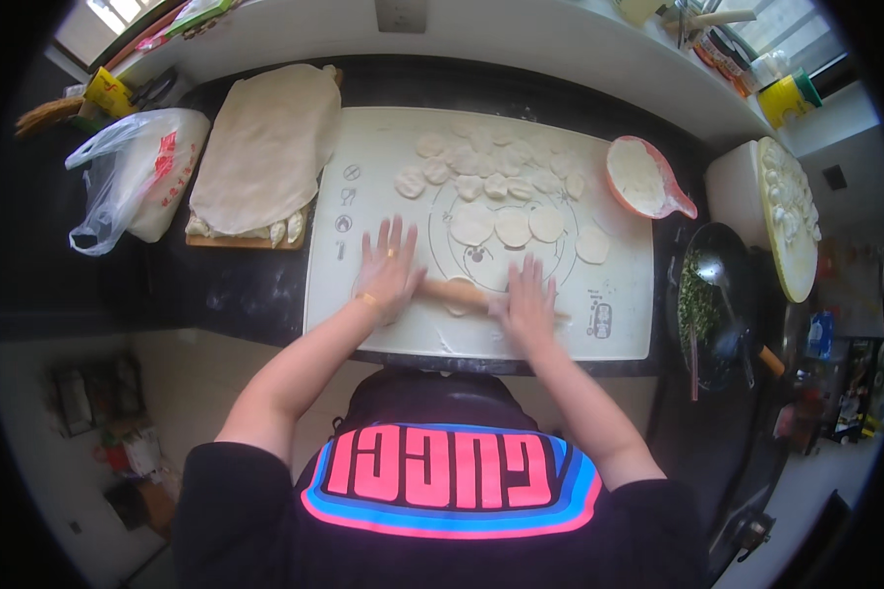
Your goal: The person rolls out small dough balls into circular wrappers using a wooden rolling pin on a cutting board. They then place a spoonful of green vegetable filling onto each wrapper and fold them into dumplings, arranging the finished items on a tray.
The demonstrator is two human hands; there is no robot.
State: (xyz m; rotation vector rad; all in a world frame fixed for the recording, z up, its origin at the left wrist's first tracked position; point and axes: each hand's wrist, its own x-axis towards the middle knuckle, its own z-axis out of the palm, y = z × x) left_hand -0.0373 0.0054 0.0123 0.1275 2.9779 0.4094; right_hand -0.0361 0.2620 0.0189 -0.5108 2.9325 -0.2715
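Note:
A wooden rolling pin [452, 292] lies crosswise near the front of a white printed mat [621, 270]. My left hand [391, 267] rests flat over its left end, fingers spread. At the other end, my right hand [528, 312] presses with its palm, fingers stretched forward and slightly blurred. Under the middle of the pin is a small dough round [457, 308], partly hidden. Just beyond my hands lie several wider, thin dough wrappers [472, 225]. Farther back, many small flattened dough pieces [411, 181] are scattered, some touching or overlapping.
At left, a dough sheet [267, 147] covers pieces on a wooden board, beside a plastic bag [162, 172]. A pink bowl of flour [636, 177] sits on the mat's back right corner. Farther right are a wok of chopped greens [697, 309] and a tray of dumplings [796, 250].

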